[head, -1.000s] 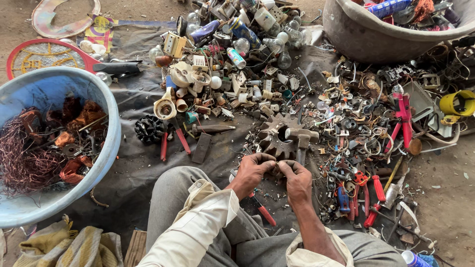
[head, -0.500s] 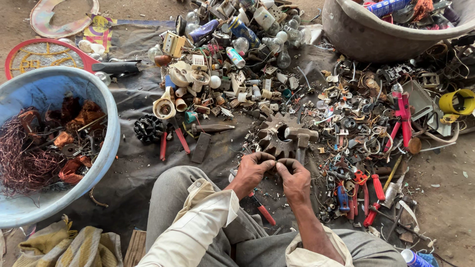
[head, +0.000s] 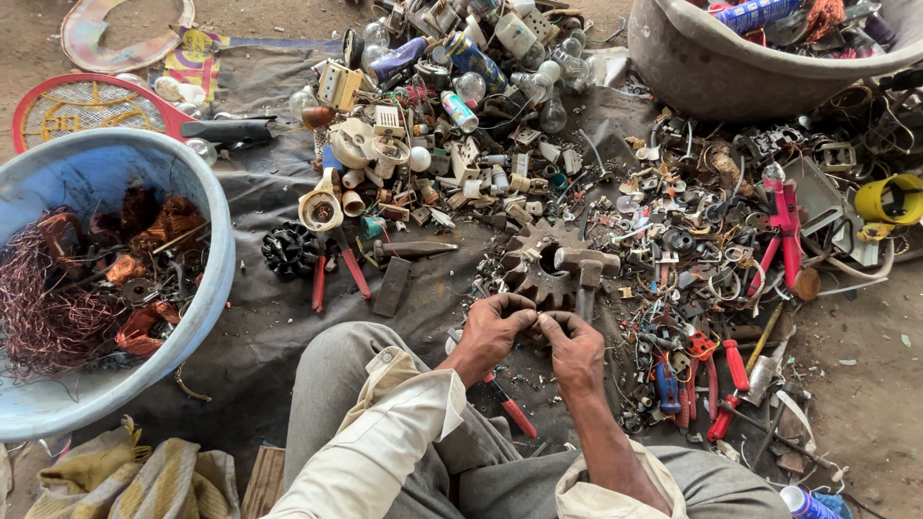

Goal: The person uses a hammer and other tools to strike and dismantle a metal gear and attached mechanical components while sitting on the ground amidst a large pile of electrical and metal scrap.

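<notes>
Left hand (head: 492,327) and right hand (head: 574,346) pinch together a small dark scrap piece (head: 532,330), mostly hidden by fingers; rusty metal gear wheel (head: 531,267) lies just beyond the grip.

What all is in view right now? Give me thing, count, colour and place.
blue basin: one, light blue, far left, holding copper wire
grey tub: one, grey, top right, with scrap inside
gear wheel: one, rusty grey, centre, just beyond the hands
hammer: one, metal head, lying on the gear wheel
pliers: one, red handles, left of centre
racket: one, red frame, top left
scrap pile: many small parts, mixed colours, across the dark sheet
yellow roll: one, right edge
left hand: pinching a small part I cannot make out
right hand: meets the left hand at that part
</notes>
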